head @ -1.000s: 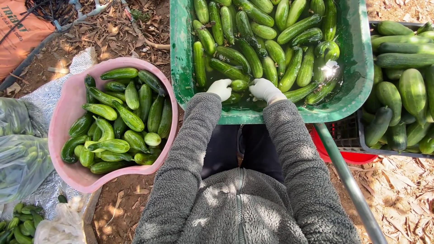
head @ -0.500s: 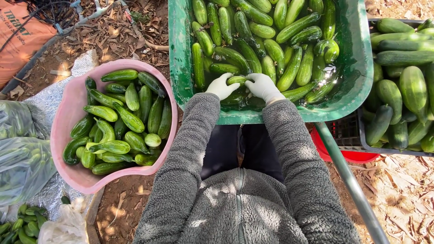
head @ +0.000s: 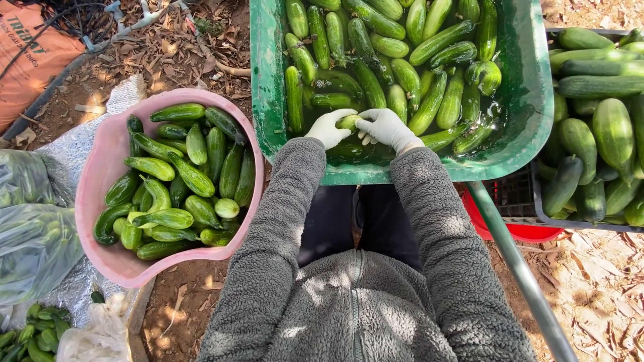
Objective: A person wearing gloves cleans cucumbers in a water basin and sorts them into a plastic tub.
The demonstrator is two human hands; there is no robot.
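- Right now, both hands hold one small cucumber over the water in the green tub.
- The left hand curls its fingers round one end. The right hand wraps the other end (both hands wear white gloves).
- I think the washing is about half done. The pink basin on the left is already full, with about twenty-five cucumbers in it.
- About thirty more cucumbers float in the green tub, so lots are left.
- A dark crate on the right holds big cucumbers, about fifteen that I can see.
- I count one tub, one basin, one crate and two hands.
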